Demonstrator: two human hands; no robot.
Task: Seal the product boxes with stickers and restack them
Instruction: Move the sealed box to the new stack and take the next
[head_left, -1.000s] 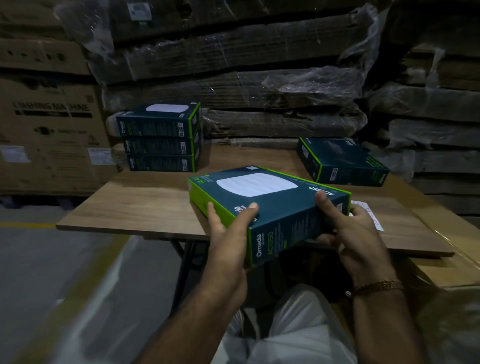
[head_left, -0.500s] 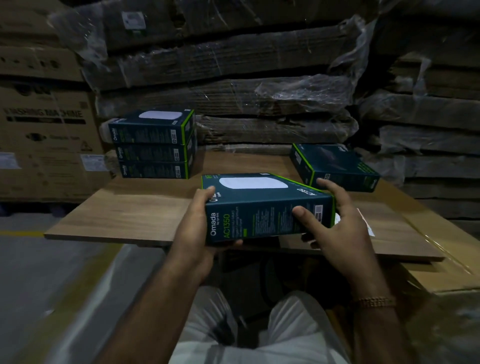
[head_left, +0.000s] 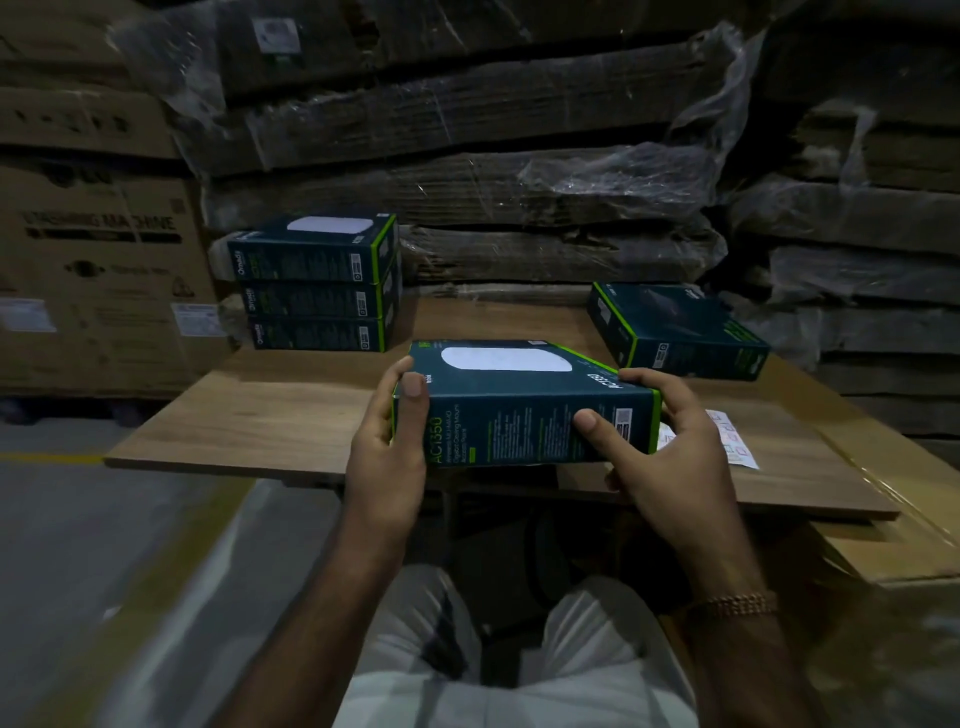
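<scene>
Item: 1 teal product box (head_left: 524, 405), flat at the near edge of the wooden table (head_left: 270, 415), gripped by left hand (head_left: 387, 441) and right hand (head_left: 660, 447) at its ends. Stack of 3 boxes (head_left: 317, 283) far left; 1 box (head_left: 675, 332) far right; sticker sheet (head_left: 735, 439) beside right hand.

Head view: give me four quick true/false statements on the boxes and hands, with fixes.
1. Both hands hold one box. True: left hand and right hand grip the held box.
2. The stack at the table's far left has five boxes. False: three.
3. A single box lies at far right. True.
4. The sticker sheet lies on the stack. False: on the table, beside the right hand.
</scene>
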